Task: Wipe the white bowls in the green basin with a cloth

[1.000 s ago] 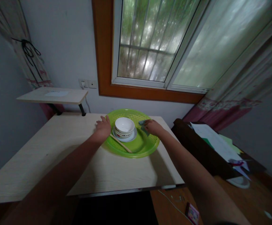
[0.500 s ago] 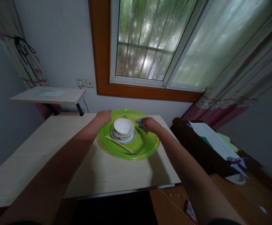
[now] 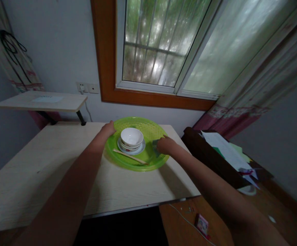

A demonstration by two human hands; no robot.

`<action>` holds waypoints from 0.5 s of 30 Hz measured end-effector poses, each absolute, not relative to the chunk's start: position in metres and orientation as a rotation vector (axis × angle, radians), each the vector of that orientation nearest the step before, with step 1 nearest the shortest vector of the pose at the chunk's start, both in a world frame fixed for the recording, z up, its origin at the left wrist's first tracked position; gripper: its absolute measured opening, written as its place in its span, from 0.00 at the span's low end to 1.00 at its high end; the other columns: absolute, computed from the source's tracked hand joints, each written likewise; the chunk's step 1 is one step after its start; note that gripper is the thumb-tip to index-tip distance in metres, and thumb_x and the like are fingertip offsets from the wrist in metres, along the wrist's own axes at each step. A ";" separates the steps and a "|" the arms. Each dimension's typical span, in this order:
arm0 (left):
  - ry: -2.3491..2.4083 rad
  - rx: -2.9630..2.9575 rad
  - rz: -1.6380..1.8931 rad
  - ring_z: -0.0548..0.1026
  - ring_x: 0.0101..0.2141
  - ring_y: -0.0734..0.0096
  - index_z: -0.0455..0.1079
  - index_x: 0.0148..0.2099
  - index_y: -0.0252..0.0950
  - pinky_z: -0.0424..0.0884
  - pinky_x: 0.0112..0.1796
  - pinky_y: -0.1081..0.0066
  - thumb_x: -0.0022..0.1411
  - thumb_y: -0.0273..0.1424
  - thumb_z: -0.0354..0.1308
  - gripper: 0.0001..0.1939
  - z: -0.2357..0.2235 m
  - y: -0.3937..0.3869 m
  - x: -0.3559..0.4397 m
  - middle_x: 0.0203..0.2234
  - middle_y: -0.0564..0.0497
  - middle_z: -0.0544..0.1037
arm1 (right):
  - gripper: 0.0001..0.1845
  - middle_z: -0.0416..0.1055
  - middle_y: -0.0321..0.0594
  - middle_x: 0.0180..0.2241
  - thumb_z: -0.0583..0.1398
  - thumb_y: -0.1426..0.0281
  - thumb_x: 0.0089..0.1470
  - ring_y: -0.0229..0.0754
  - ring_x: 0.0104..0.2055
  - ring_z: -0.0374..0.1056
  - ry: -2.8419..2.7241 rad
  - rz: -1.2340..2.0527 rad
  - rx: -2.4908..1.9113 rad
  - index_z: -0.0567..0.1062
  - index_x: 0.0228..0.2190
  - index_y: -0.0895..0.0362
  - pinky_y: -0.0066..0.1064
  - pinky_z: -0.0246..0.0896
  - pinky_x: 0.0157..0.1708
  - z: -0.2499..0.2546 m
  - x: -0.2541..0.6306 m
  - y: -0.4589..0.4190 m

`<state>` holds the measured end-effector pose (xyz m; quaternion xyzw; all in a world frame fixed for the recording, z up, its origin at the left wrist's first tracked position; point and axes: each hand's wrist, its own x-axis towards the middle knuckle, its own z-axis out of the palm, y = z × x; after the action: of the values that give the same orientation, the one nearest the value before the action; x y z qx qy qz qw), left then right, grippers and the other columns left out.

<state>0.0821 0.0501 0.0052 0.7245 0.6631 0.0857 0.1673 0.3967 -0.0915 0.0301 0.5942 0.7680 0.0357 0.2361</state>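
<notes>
While your left hand grips the round green plastic tray, your right hand is opposite. It grasps grey-green cloth.

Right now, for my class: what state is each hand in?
Left hand: at the rim of the green tray; grip cannot be told.
Right hand: closed on a grey-green cloth.

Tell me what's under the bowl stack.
A white plate shows beneath the bowl stack, in the green tray. The plate's middle and the tray beneath are covered.
</notes>
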 end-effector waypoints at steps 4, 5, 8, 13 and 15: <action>1.944 2.022 0.240 0.79 0.54 0.47 0.65 0.65 0.33 0.74 0.46 0.65 0.65 0.35 0.62 0.28 0.005 0.044 0.086 0.56 0.32 0.78 | 0.21 0.81 0.57 0.43 0.57 0.62 0.66 0.55 0.44 0.78 2.040 -0.401 1.505 0.85 0.43 0.63 0.39 0.67 0.44 0.054 0.368 -0.119; 1.952 2.012 0.244 0.79 0.54 0.47 0.65 0.65 0.33 0.74 0.46 0.64 0.65 0.34 0.62 0.28 0.006 0.043 0.087 0.56 0.31 0.78 | 0.23 0.82 0.55 0.42 0.56 0.60 0.67 0.52 0.42 0.77 2.084 -0.519 1.420 0.85 0.44 0.63 0.38 0.66 0.42 0.060 0.361 -0.122; 1.971 2.000 0.262 0.79 0.55 0.48 0.65 0.65 0.33 0.74 0.46 0.65 0.65 0.32 0.61 0.28 0.007 0.038 0.088 0.57 0.31 0.77 | 0.26 0.81 0.48 0.41 0.54 0.56 0.69 0.46 0.40 0.74 2.177 -0.858 1.237 0.83 0.46 0.62 0.34 0.66 0.41 0.072 0.343 -0.125; 2.007 1.957 0.246 0.79 0.54 0.48 0.65 0.66 0.33 0.74 0.46 0.65 0.64 0.31 0.62 0.29 0.009 0.034 0.088 0.56 0.31 0.78 | 0.26 0.80 0.45 0.45 0.53 0.56 0.70 0.43 0.43 0.73 2.294 -1.136 1.177 0.81 0.50 0.62 0.33 0.66 0.47 0.065 0.328 -0.123; 2.004 1.961 0.250 0.79 0.55 0.48 0.65 0.66 0.33 0.74 0.47 0.65 0.64 0.31 0.62 0.29 0.010 0.033 0.089 0.56 0.31 0.78 | 0.25 0.81 0.46 0.43 0.55 0.55 0.69 0.45 0.42 0.74 2.298 -1.058 1.217 0.82 0.47 0.61 0.34 0.67 0.46 0.056 0.330 -0.121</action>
<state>0.0888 0.0330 0.0099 0.6874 0.7024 0.0875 0.1624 0.3298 -0.1208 0.0557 0.4274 0.8071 -0.3718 0.1665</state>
